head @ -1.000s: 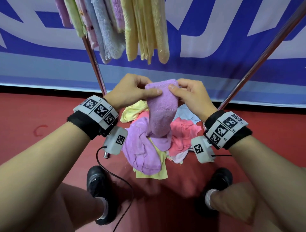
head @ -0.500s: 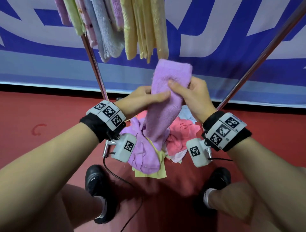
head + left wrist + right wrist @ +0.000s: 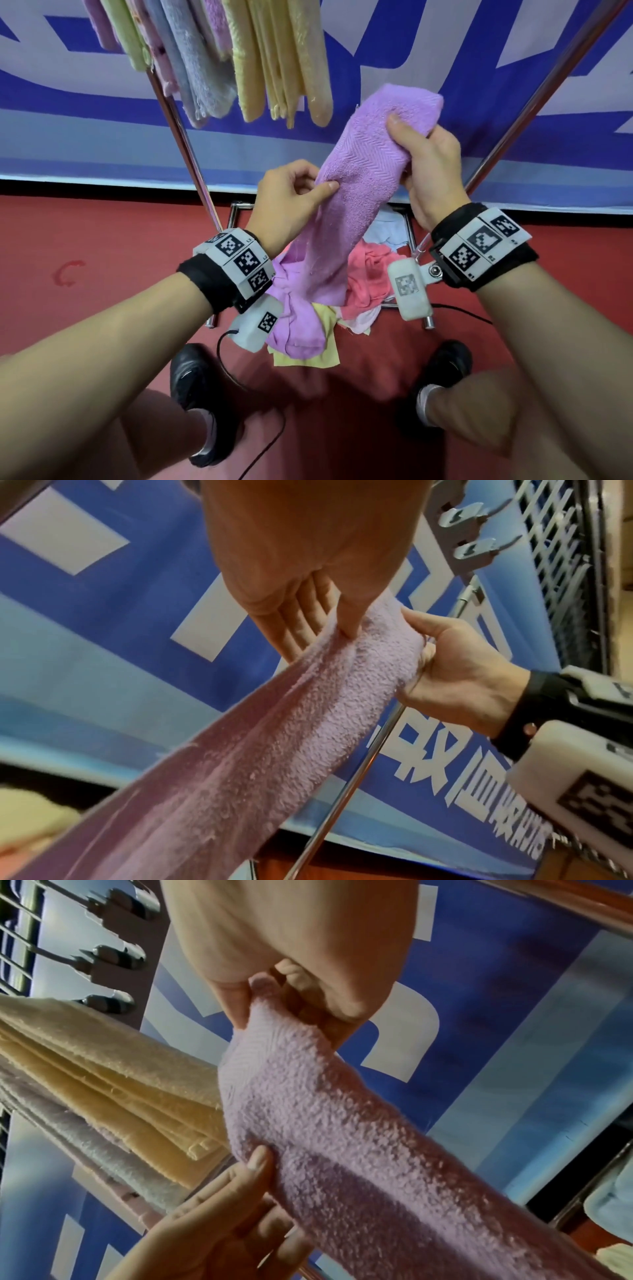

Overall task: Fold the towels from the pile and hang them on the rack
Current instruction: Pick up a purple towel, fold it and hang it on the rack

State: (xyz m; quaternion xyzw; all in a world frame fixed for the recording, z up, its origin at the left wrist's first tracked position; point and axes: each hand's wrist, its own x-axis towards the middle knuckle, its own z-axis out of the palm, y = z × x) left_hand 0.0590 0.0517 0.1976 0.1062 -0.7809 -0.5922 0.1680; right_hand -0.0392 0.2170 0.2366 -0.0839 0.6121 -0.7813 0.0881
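Both your hands are gripping the folded purple towel (image 3: 363,192): your right hand (image 3: 428,171) is clutching its upper end, your left hand (image 3: 291,202) is pinching its middle, above the pile (image 3: 366,270).

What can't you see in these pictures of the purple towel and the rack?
- Top of the rack: cut off by the head view's upper edge, so the bar holding the hung towels is unseen.
- Pile: partly hidden behind the purple towel and the wrist cameras.
- Right hand: its fingers are behind the towel in the head view.
- Left hand: blurred in the left wrist view.
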